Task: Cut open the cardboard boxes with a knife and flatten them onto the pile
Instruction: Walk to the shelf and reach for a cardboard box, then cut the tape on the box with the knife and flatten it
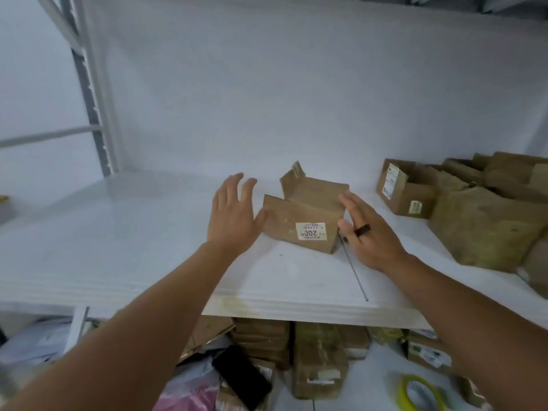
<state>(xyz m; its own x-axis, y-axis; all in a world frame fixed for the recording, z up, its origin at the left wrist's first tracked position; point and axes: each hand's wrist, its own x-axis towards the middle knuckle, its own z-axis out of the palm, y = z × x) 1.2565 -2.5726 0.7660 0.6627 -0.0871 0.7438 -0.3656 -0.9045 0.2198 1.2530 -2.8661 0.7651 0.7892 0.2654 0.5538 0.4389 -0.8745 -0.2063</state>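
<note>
here the left hand (234, 215) and right hand (370, 229) flank the open cardboard box (302, 221) on the shelf (118, 232), fingers spread, gripping nothing.

Both hands, left hand (234, 216) and right hand (370, 232), flank an opened cardboard box (305, 215).

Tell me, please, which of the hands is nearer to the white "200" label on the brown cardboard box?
The right hand. It sits just right of the white "200" label at the brown cardboard box's right end; the left hand is at the box's far left edge.
</note>
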